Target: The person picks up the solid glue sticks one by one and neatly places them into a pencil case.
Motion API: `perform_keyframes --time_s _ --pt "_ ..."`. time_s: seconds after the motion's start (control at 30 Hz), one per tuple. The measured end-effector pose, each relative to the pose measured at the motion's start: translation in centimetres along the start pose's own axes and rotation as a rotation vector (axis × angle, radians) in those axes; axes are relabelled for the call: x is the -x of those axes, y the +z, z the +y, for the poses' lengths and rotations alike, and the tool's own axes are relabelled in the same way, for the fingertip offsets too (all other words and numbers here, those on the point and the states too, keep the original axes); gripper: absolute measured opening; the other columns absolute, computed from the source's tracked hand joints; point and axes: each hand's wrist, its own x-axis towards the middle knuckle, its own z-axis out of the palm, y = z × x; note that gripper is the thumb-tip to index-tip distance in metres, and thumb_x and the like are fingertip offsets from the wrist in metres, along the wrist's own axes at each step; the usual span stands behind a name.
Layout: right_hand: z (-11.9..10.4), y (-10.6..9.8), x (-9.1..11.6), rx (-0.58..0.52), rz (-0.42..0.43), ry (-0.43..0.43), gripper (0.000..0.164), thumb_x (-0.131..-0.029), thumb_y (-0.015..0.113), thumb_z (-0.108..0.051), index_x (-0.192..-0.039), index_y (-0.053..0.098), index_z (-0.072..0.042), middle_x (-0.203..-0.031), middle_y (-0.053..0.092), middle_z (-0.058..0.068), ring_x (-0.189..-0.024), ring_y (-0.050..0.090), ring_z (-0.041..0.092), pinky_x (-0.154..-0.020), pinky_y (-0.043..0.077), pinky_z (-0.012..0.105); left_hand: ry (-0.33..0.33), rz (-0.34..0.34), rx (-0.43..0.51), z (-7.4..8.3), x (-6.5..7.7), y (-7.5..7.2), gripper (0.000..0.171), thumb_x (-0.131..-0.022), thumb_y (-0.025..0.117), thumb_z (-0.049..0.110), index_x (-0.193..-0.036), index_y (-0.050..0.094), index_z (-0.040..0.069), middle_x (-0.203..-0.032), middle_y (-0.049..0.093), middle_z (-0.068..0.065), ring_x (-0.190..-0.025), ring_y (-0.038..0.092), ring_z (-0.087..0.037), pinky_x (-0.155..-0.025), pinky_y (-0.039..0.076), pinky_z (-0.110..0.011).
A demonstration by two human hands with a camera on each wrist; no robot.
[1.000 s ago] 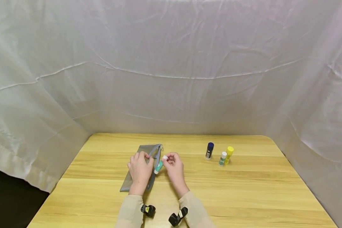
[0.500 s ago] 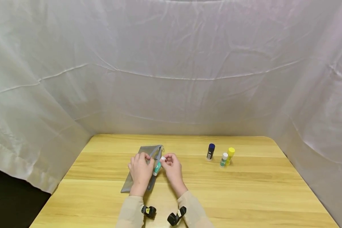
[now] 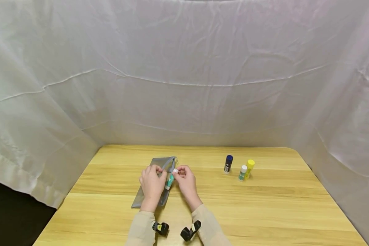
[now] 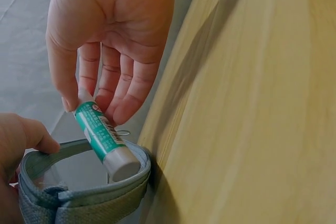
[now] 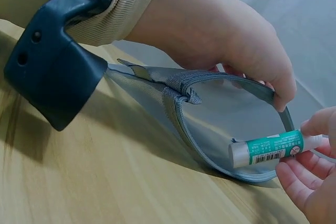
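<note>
A grey zip pouch (image 3: pixel 139 198) lies on the table, its mouth held apart toward the right. My left hand (image 3: pixel 152 184) rests over the pouch and pinches the upper edge of its mouth (image 5: pixel 236 77) between thumb and fingers. In my right hand (image 3: pixel 187 182), thumb and fingers pinch one end of a green and white glue stick (image 5: pixel 273 148). The free end of the glue stick (image 4: pixel 102 135) points into the pouch opening, over the lower rim, as the left wrist view shows. Whether it touches the rim I cannot tell.
To the right on the wooden table (image 3: pixel 279 205) stand a dark blue glue stick (image 3: pixel 228 164), a small green one with a white cap (image 3: pixel 242 173) and a yellow one (image 3: pixel 249 169). A pale curtain (image 3: pixel 184 102) surrounds the table at the back and sides.
My right hand has moved slightly left, bringing the glue stick from beside the pouch to its open mouth. The left hand keeps its hold on the pouch edge.
</note>
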Motion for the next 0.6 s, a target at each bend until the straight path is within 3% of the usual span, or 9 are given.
perform_keyframes --time_s 0.1,0.3,0.6 --pt "-1.0 -0.1 0.5 0.008 -0.01 -0.01 0.024 -0.086 0.066 -0.001 -0.106 0.058 0.009 -0.099 0.063 0.026 -0.079 0.059 0.015 -0.068 0.048 0.018 -0.003 -0.001 0.004 0.1 0.0 0.0 0.013 -0.081 0.071 0.024 -0.08 0.062 0.014 -0.079 0.057 -0.004 -0.084 0.049 -0.026 -0.077 0.031 -0.041" --pt "2.1 0.4 -1.1 0.029 0.002 0.019 0.023 -0.084 0.07 -0.009 -0.104 0.061 -0.001 -0.096 0.065 0.013 -0.078 0.06 0.011 -0.068 0.051 0.022 -0.012 -0.008 0.004 0.1 0.0 -0.1 0.013 -0.081 0.071 0.025 -0.08 0.063 0.015 -0.079 0.057 -0.003 -0.084 0.05 -0.025 -0.075 0.03 -0.04" --pt "2.3 0.6 -1.5 -0.003 -0.015 0.061 0.022 -0.086 0.068 -0.008 -0.104 0.061 0.001 -0.094 0.063 0.011 -0.077 0.06 0.011 -0.071 0.057 0.032 -0.015 -0.012 0.01 0.1 0.0 -0.1 0.013 -0.081 0.071 0.025 -0.081 0.063 0.015 -0.079 0.057 -0.003 -0.084 0.049 -0.025 -0.076 0.03 -0.04"
